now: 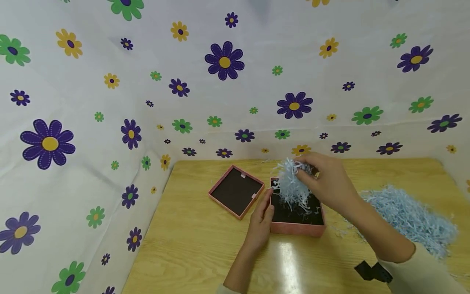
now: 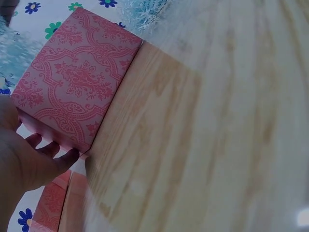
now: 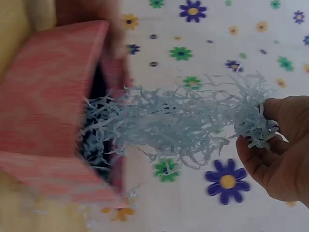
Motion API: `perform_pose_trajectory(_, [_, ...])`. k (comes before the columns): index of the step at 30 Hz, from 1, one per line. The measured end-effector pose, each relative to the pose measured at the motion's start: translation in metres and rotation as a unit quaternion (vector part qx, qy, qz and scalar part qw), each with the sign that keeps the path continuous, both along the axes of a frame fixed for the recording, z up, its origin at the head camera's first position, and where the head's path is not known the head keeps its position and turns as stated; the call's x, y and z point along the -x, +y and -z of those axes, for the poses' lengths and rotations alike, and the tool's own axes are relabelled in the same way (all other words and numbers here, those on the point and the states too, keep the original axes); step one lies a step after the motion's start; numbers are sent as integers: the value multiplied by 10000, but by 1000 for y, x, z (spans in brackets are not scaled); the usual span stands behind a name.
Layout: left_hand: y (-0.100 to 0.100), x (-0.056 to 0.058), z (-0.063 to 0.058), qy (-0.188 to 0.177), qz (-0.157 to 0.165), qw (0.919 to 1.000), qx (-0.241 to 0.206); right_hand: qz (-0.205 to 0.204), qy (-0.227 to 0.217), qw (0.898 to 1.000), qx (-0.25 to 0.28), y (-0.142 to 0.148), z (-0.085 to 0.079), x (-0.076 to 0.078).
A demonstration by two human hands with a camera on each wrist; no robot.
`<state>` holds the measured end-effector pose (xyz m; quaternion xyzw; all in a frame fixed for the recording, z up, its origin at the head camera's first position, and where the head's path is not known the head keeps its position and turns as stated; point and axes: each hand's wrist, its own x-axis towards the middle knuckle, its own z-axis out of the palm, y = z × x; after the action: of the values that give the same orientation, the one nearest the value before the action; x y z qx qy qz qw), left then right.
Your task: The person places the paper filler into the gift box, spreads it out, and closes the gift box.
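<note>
My right hand (image 1: 330,179) pinches a clump of pale blue shredded paper (image 3: 169,121) between thumb and fingers. The strands hang from the hand down into a pink patterned box (image 1: 297,228), whose inside is black. In the right wrist view the right hand (image 3: 282,150) is at the upper end of the stretched clump. My left hand (image 1: 260,220) rests against the box's left side. The left wrist view shows the left hand's fingers (image 2: 65,162) laid along that side near a corner, beside the broad patterned front (image 2: 77,77).
Left of the box lies its pink-rimmed lid (image 1: 236,192), black inside up, with small ribbon tabs. A big pile of blue shredded paper (image 1: 411,220) spreads on the wooden table (image 1: 183,245) at the right. Stray strands are scattered near the box. Flower-printed cloth (image 1: 257,94) hangs behind and at the sides.
</note>
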<state>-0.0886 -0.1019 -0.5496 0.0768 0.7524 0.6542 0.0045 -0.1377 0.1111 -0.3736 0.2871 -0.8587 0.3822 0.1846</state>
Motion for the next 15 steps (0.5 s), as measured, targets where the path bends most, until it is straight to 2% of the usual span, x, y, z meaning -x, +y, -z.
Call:
perform_pose_trajectory(3, [0, -2, 0, -20, 4, 10000, 5, 101, -275, 9993, -247, -1, 29, -2])
perform_pose_trajectory(9, [0, -2, -1, 20, 12, 10000, 38, 318, -781, 9912, -1023, -3, 73, 3])
perform_pose_trajectory(12, [0, -3, 0, -26, -28, 10000, 5, 192, -1021, 9830, -1516, -8, 87, 6])
perform_pose_trajectory(15, [0, -2, -1, -69, -48, 10000, 17, -132, -1201, 9749, -1868, -12, 91, 5])
